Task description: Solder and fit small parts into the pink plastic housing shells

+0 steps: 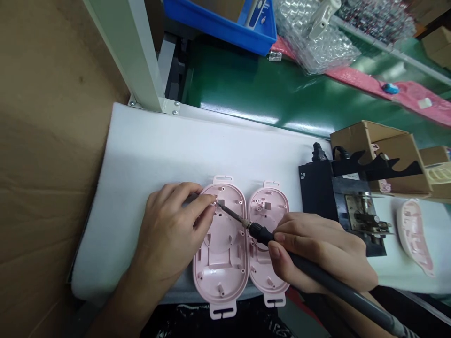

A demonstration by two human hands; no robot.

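Note:
Two pink oval plastic shells lie side by side, hollow side up, on a white foam pad (148,150). My left hand (172,230) rests on the left shell (220,253), its fingertips pinched at a small part near the shell's top. My right hand (317,249) grips a black soldering iron (303,263) like a pen. The iron's metal tip touches the top area of the left shell, right by my left fingertips. The right shell (266,206) is partly covered by my right hand.
A black iron stand with a metal fixture (352,206) sits right of the shells, with another pink shell (414,234) beyond it. Cardboard boxes (384,150) stand at the right. A green belt (264,94), a blue bin (225,23) and bubble wrap (317,42) lie behind.

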